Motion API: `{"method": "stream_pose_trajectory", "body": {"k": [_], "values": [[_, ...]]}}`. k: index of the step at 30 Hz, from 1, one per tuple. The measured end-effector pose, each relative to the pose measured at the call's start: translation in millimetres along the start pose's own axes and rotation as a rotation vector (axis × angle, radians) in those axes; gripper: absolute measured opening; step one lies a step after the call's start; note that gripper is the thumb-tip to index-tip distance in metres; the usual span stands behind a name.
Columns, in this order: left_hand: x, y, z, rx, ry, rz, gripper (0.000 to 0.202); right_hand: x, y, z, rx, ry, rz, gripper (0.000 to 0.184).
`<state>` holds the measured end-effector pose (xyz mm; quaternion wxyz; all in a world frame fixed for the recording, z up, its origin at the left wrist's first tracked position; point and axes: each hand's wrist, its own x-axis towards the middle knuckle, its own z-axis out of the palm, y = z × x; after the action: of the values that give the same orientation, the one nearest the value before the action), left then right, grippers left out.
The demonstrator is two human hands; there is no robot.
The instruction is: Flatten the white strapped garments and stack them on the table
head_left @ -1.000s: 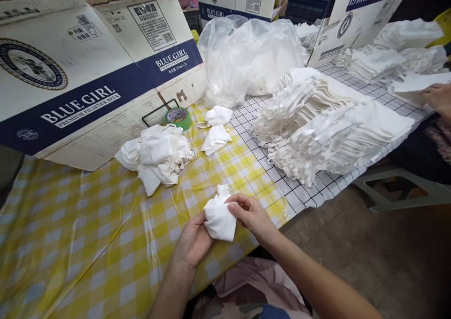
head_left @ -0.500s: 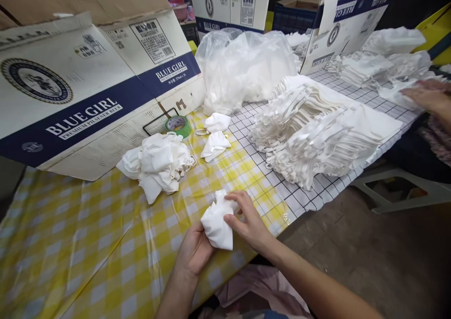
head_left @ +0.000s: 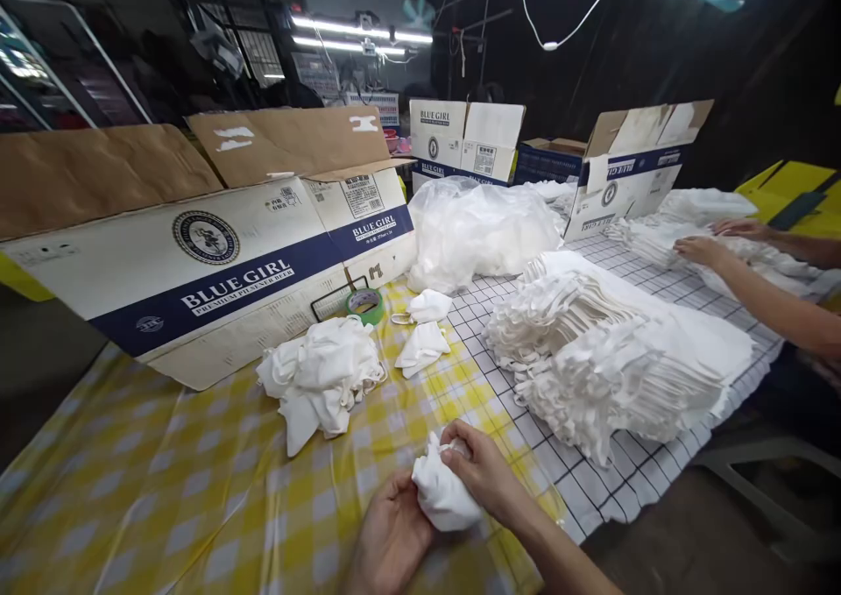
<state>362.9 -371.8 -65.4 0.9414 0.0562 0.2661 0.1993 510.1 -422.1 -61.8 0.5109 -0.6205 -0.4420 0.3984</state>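
A small white cloth bag (head_left: 445, 494), bunched and puffed out, is held between my two hands above the yellow checked cloth. My left hand (head_left: 394, 529) cups its left side, thumb against the fabric and the other fingers partly hidden. From the right, my right hand (head_left: 477, 468) pinches the gathered upper part between thumb and fingers. Just beyond lie two small white cloth pieces (head_left: 424, 348), one with a loop showing. Left of them is a loose heap of similar white cloth pieces (head_left: 321, 376) with thin cords along its right side.
A large stack of white cloth pieces (head_left: 631, 358) covers much of the grid-patterned cloth (head_left: 631, 490). Behind stand a clear plastic bag (head_left: 483, 231), a roll of green tape (head_left: 365, 306) and a beer carton (head_left: 263, 271). Another person's hands (head_left: 706, 249) handle white cloth at the far right.
The view has tilted up, so the table sits lower and the room behind shows. My right hand still pinches the bag's top; the left palm is turned more into view. The other person's hands have shifted.
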Motion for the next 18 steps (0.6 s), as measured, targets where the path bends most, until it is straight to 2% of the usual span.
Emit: {"method": "stream_pose_trajectory", "body": {"k": [3, 7, 9, 14, 16, 18], "values": [[7, 13, -5.8, 0.014, 0.01, 0.031, 0.032, 33, 7, -8, 0.053, 0.073, -0.024, 0.01], [14, 34, -11.5, 0.163, 0.171, 0.136, 0.035, 98, 9, -35, -0.006, 0.359, -0.063, 0.019], [16, 42, -10.9, 0.229, 0.215, 0.182, 0.038, 132, 7, -52, -0.038, 0.44, -0.082, 0.023], [22, 49, -10.6, 0.314, 0.282, 0.166, 0.038, 205, -1, -82, -0.094, 0.563, -0.108, 0.032], [29, 49, -13.8, 0.361, 0.301, 0.142, 0.039, 229, 0, -87, -0.12, 0.59, -0.111, 0.033], [41, 52, -17.1, 0.445, 0.303, 0.189, 0.038, 248, 7, -88, -0.149, 0.596, -0.112, 0.032]]}}
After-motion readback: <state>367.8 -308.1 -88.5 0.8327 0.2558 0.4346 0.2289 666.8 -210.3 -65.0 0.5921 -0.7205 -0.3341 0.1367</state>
